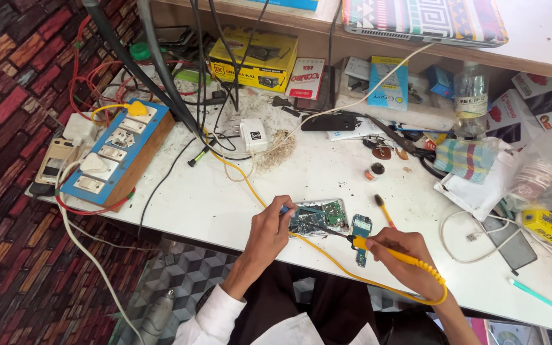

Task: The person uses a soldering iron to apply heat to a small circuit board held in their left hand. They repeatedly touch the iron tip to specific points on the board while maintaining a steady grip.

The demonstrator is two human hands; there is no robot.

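Far left on white table (225, 204): blue-faced wooden switch/socket board (117, 155) w/ yellow plug and red + white wires round it. Next along, white charger block (253, 136) among black cables, patch of pale dust just right of it.

Centre, near front edge: left hand (267, 231), fingers curled, pinching a small blue-tipped tool at left edge of opened phone (319, 217) (green circuit board showing, lying flat on table). Just right of phone, small blue circuit board (361, 231), partly under the right hand (400, 254). Right hand closed round yellow soldering iron (391, 253), tip aimed left, touching or nearly touching phone's board (cannot tell which). Yellow cord from iron loops back under wrist and runs up-left across table. Small yellow-handled brush (383, 209) just above the blue board.

Further right: little round tin (375, 171), checked cloth (467, 159), clear plastic bottle (470, 99) behind it, white cable loop, dark flat phone (513, 244), yellow box (548, 227) at far right. Patterned laptop (426, 19) on shelf above.
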